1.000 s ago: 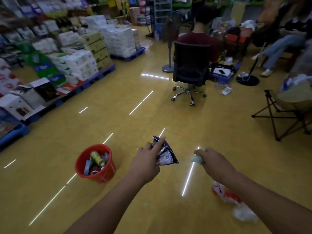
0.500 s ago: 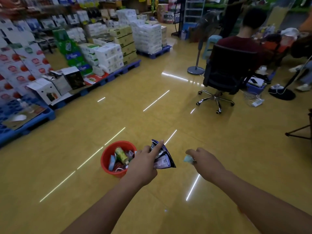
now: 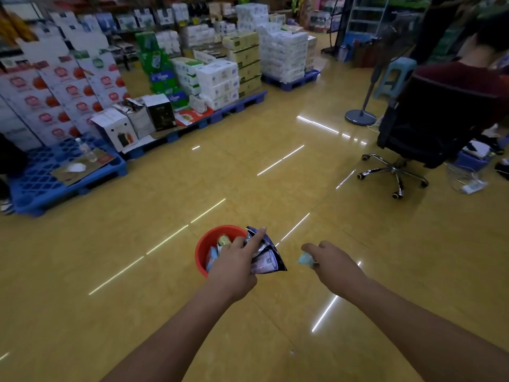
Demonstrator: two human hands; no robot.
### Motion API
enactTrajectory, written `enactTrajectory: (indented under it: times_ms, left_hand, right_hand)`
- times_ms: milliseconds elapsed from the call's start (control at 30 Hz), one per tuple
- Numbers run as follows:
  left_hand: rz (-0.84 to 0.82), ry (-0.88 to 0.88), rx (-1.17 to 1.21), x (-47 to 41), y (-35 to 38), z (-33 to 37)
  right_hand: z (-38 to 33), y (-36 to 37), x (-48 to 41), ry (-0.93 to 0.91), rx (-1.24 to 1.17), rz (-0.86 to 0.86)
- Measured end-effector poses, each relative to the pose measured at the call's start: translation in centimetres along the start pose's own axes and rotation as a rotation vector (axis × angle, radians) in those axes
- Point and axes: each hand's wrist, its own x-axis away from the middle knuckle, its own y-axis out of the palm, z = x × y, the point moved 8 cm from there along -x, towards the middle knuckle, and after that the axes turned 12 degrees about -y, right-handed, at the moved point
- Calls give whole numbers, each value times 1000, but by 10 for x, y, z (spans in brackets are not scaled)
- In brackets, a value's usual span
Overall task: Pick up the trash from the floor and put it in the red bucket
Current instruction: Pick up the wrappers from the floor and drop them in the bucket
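The red bucket [image 3: 209, 242] stands on the yellow floor just ahead, with several pieces of trash inside. My left hand [image 3: 237, 263] hangs over its right rim, shut on a dark blue crumpled wrapper [image 3: 265, 259] that sticks out to the right of the bucket. My right hand [image 3: 332, 261] is held out farther right, apart from the bucket, pinching a small pale green piece of trash [image 3: 305, 261].
Blue pallets [image 3: 41, 186] stacked with boxed goods line the left side. A black office chair [image 3: 429, 125] with a seated person is at the right, a fan stand [image 3: 360, 117] behind it. Open floor surrounds the bucket.
My view has swung left and closer to the bucket. My left hand with the wrapper now overlaps the bucket's right rim. The red and white trash on the floor has left the view.
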Motion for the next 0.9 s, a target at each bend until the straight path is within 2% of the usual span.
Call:
enactTrajectory:
  times_ms: [433,900]
  left_hand:
    - [-48,-206,57,-45,3,-83]
    - [-152,-504,114,-168,28,-139]
  right_hand:
    - [-14,29,-104,-120,-46,-80]
    - [36,56,-265,-213,-96,-217]
